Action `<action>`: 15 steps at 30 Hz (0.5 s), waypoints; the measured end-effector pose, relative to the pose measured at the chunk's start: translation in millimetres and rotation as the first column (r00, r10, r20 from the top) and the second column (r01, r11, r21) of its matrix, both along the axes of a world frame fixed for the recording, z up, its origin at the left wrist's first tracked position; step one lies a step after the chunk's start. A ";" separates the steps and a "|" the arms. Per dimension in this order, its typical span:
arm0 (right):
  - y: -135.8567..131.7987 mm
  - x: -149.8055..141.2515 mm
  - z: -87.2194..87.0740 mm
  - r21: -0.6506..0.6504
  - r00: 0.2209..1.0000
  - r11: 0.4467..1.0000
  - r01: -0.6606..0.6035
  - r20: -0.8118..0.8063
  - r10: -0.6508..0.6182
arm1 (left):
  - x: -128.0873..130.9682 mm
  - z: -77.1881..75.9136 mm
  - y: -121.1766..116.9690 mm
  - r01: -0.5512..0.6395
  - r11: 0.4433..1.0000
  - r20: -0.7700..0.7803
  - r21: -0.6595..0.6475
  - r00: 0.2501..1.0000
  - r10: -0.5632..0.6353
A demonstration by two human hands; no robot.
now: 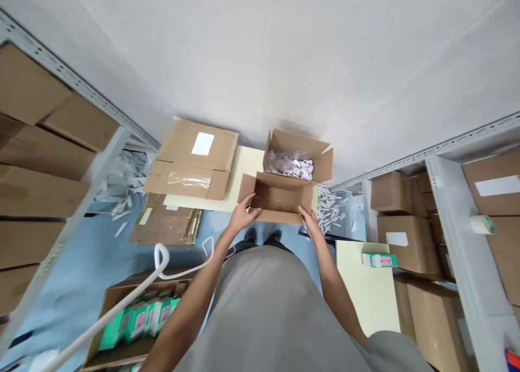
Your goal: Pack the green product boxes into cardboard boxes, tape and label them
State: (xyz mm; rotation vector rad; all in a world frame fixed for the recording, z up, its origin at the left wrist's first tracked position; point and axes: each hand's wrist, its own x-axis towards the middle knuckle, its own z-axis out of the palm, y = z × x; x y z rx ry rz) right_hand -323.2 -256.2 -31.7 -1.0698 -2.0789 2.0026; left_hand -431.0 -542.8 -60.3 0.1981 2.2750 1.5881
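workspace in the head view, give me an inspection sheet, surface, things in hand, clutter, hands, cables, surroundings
Surface: pale tabletop, partly covered by cartons
Things in hand: open carton, no contents seen
Clutter: flattened carton; carton with plastic and paper scraps; white pieces to the right
Hands: left and right at the open carton's near corners
Cables: nothing sure; the white curved rod or tube is unclear
Surroundings: shelves of boxes both sides, green-and-pink packs in a lower-left carton

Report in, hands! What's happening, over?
Left hand, right hand at near corners of empty, open brown cardboard box. Scrap-filled brown cardboard box close behind. Opening unobstructed.
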 end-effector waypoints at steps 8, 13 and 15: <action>17.7 -1.4 -7.4 -0.113 0.998 0.993 -0.043 -0.040 0.038 | -0.7 -16.1 15.0 -0.012 0.997 0.001 -0.082 1.000 0.012; 36.7 0.0 -12.5 -0.115 0.993 0.992 -0.051 -0.116 0.038 | -6.1 -0.3 22.5 -0.138 0.974 -0.241 -0.181 0.966 0.092; 43.8 3.5 -16.2 -0.081 0.991 0.995 -0.062 -0.127 0.052 | -10.0 7.6 28.7 -0.169 0.957 -0.321 -0.236 0.943 0.087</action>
